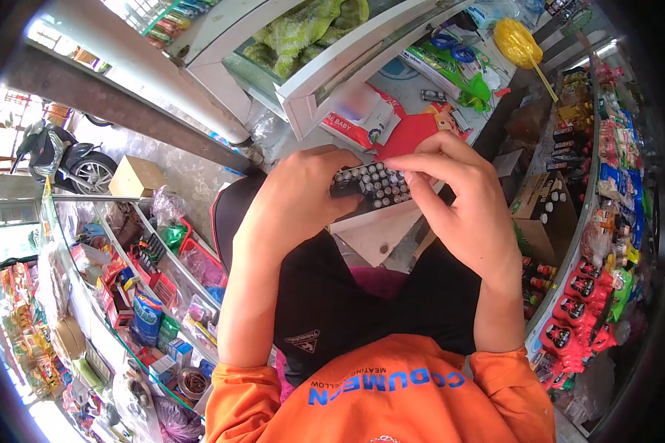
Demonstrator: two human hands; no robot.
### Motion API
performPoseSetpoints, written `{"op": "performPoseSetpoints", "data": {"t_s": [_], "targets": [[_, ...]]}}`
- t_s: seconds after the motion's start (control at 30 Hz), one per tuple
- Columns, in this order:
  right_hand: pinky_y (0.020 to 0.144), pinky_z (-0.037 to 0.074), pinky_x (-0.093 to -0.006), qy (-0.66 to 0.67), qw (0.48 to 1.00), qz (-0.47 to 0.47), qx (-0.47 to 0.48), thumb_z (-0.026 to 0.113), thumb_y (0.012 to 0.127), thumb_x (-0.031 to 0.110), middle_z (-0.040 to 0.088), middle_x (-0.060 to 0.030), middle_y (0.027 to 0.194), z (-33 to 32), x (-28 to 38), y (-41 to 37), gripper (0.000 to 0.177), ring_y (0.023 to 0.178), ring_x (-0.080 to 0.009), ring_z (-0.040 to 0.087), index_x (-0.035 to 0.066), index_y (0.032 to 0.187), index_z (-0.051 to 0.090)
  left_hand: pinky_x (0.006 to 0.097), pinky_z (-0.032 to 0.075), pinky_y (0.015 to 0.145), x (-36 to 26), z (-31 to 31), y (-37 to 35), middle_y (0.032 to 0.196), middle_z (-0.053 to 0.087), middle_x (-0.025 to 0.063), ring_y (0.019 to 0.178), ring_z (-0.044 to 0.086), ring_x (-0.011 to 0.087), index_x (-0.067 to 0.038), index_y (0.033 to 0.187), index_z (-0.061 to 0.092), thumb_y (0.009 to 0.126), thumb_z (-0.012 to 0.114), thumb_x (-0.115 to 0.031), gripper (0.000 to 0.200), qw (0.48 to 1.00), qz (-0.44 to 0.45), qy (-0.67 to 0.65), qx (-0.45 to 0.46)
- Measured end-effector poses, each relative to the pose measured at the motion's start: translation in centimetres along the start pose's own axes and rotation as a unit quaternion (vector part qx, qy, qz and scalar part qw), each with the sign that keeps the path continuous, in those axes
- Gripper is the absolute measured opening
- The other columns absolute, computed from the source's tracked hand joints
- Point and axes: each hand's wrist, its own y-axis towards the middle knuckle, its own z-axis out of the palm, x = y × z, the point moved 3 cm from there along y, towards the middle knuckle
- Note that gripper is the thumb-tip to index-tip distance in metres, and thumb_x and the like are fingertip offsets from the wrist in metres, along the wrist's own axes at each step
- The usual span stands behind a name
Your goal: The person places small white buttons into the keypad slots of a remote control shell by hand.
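Note:
A small box packed with upright batteries, their round silver ends facing up, is in front of me above my lap. My left hand is closed around the box's left side, thumb in front and fingers behind. Over the right end of the box, the thumb and forefinger of my right hand pinch at a battery in the corner; the fingertips partly hide it. A dark gap shows on the left side of the box, beside my left thumb.
Just beyond my hands, a red-and-white packet lies on a counter with a loose pair of batteries and a blue tape roll. Crowded goods shelves stand on both sides. An open carton is at right, a motorbike far left.

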Motion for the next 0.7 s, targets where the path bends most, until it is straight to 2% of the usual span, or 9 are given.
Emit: {"op": "performPoseSetpoints", "data": {"t_s": [0.1, 0.23, 0.3, 0.6, 0.7], "targets": [[0.082, 0.058, -0.035, -0.055, 0.998, 0.0, -0.015, 0.071, 0.101, -0.006, 0.071, -0.0111, 0.104, -0.3, -0.1, 0.1, 0.027, 0.09, -0.0234, 0.073, 0.002, 0.124, 0.081, 0.0453, 0.061, 0.093, 0.0, 0.3, 0.0, 0.113, 0.08, 0.0213, 0.103, 0.079, 0.0403, 0.0, 0.123, 0.08, 0.085, 0.088, -0.015, 0.042, 1.0, -0.019, 0.002, 0.007], [0.083, 0.059, -0.0354, -0.044, 0.998, 0.018, -0.042, 0.071, 0.101, -0.005, 0.073, -0.0118, 0.107, -0.3, -0.6, 0.0, 0.029, 0.091, -0.024, 0.075, 0.003, 0.128, 0.078, 0.0481, 0.061, 0.096, -0.1, 0.4, 0.1, 0.118, 0.08, 0.0223, 0.108, 0.078, 0.0428, -0.001, 0.123, 0.081, 0.084, 0.087, -0.015, 0.042, 0.999, -0.026, 0.041, 0.006], [0.086, 0.06, -0.0431, -0.023, 0.999, 0.028, -0.028, 0.071, 0.101, 0.001, 0.073, -0.0152, 0.112, -0.4, -0.8, -0.3, 0.026, 0.095, -0.0342, 0.076, 0.002, 0.126, 0.074, 0.0491, 0.061, 0.097, -0.4, 0.4, 0.1, 0.119, 0.08, 0.0222, 0.109, 0.077, 0.0437, -0.002, 0.123, 0.081, 0.084, 0.087, -0.015, 0.042, 0.998, -0.033, 0.047, 0.013], [0.088, 0.06, -0.0432, -0.008, 0.997, 0.073, -0.026, 0.071, 0.102, 0.003, 0.073, -0.0158, 0.111, -0.9, -1.8, -1.5, 0.022, 0.099, -0.0331, 0.076, 0.001, 0.124, 0.074, 0.0514, 0.06, 0.1, -1.6, 0.7, 0.9, 0.121, 0.08, 0.0194, 0.114, 0.076, 0.0438, -0.006, 0.129, 0.079, 0.08, 0.087, -0.016, 0.05, 0.993, -0.024, 0.109, 0.049], [0.088, 0.059, -0.0438, -0.009, 0.998, 0.062, -0.029, 0.071, 0.102, 0.004, 0.073, -0.0157, 0.11, -0.8, -1.8, -1.5, 0.023, 0.098, -0.0337, 0.075, 0.001, 0.125, 0.075, 0.052, 0.06, 0.1, -1.8, 0.8, 1.1, 0.122, 0.08, 0.0193, 0.114, 0.076, 0.0438, -0.006, 0.13, 0.079, 0.08, 0.088, -0.017, 0.051, 0.991, -0.021, 0.121, 0.055]]}}
